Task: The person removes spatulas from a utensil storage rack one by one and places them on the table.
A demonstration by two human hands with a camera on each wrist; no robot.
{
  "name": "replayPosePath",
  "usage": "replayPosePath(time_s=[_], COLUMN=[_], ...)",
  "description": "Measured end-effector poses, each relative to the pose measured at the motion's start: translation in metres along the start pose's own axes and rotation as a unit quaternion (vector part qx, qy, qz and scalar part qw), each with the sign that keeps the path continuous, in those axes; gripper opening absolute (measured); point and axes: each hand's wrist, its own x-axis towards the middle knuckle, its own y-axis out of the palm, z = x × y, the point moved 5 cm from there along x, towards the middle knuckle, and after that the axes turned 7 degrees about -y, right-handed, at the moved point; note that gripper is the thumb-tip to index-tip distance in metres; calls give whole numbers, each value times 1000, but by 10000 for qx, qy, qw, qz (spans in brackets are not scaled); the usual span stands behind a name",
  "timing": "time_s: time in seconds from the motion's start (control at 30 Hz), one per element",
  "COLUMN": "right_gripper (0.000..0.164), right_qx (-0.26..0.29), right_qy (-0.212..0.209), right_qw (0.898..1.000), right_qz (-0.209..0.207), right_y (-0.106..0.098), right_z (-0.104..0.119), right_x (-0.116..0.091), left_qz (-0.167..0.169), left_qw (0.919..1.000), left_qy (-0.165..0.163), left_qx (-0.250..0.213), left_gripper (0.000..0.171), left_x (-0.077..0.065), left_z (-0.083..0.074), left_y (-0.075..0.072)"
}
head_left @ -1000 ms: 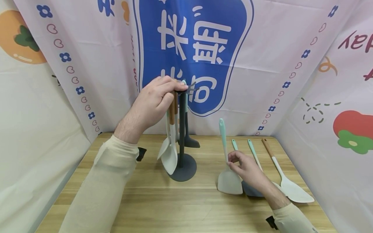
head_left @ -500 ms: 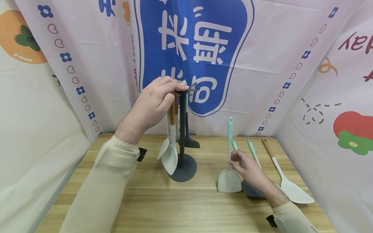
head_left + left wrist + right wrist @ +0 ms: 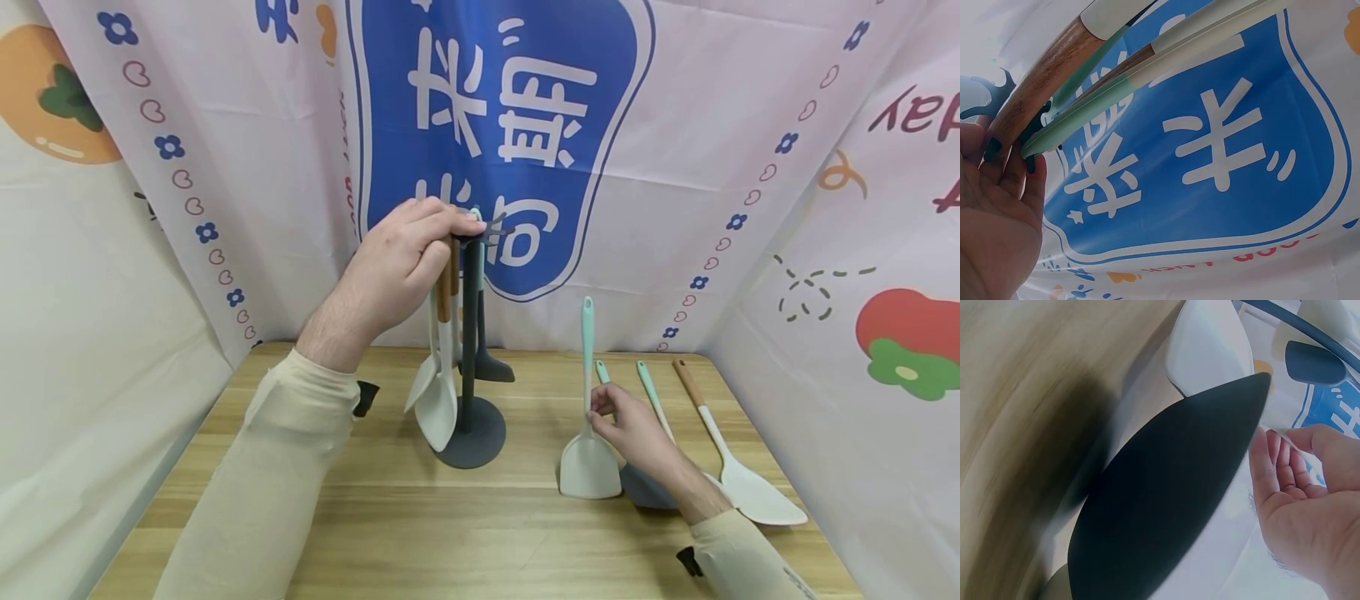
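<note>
My left hand [image 3: 401, 254] rests over the top of a dark grey utensil stand [image 3: 468, 333], fingers laid straight across its hooks. In the left wrist view, the fingers lie by the hooks and hanging handles, among them a wooden handle [image 3: 1047, 78] and a mint handle [image 3: 1079, 122]. A white spoon [image 3: 437, 412] and a dark-headed utensil [image 3: 491, 365] hang from the stand. With thumb and fingertips, my right hand [image 3: 637, 429] pinches the white neck of a turner [image 3: 590, 468], its mint handle pointing up. A dark turner head [image 3: 1166, 487] fills much of the right wrist view.
On the right of the wooden table [image 3: 480, 542] lie a dark turner [image 3: 647, 489] and a white turner with a wooden end [image 3: 761, 493]. Another mint handle [image 3: 602, 371] shows behind the right hand. Printed cloth [image 3: 300, 167] surrounds the table.
The turner in my right hand has swung from a left lean to nearly upright, its handle top shifting right, then slightly back left. My left hand stays on the stand.
</note>
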Motion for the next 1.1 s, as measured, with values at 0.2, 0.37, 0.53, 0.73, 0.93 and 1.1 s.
replayPosePath(time_s=[0.2,0.37,0.53,0.73,0.93,1.1], right_gripper=[18,19,20,22,19,17], right_qx=[113,252,309,439,299,292], right_qy=[239,487,629,820,1000,1142], right_qw=[9996,9982,9971,9945,9923,9903], right_qz=[100,222,296,490,666,731], right_y=[5,10,15,22,29,33], right_z=[-6,-11,-14,-20,-25,-25], right_x=[3,4,4,3,3,2], left_qz=[-29,-53,-77,-94,-118,-135], left_qw=[10000,10000,10000,9999,9999,9998], left_qy=[24,38,32,32,75,116], left_qx=[-16,-35,-43,-34,-12,4], left_gripper=[49,49,49,49,49,49], left_x=[1,1,0,0,0,0], left_z=[-1,0,0,0,0,0], left_y=[1,1,1,1,1,1])
